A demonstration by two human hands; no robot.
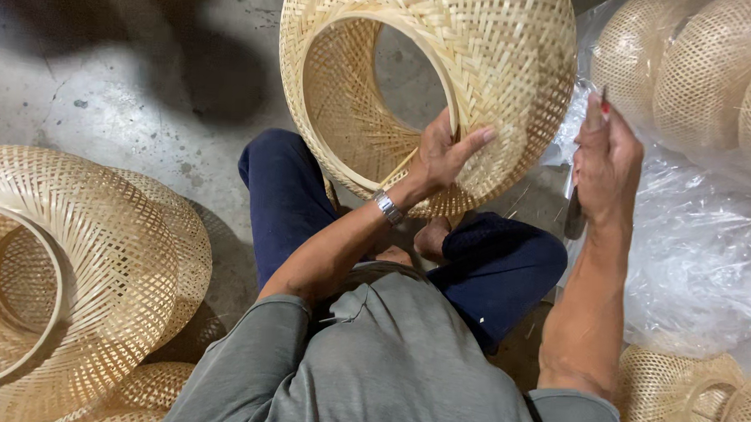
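Left hand [441,155] grips rim of woven bamboo shade [500,64]; right hand [604,158] clutches a tool [575,213], maybe a knife. More shades [77,274] on concrete floor [119,82], plastic wrap [703,251] right.

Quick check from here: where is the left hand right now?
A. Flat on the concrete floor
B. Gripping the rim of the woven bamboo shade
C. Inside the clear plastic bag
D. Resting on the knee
B: the left hand has its grip on the hoop rim of the woven bamboo shade, while the right hand holds a small tool beside it.
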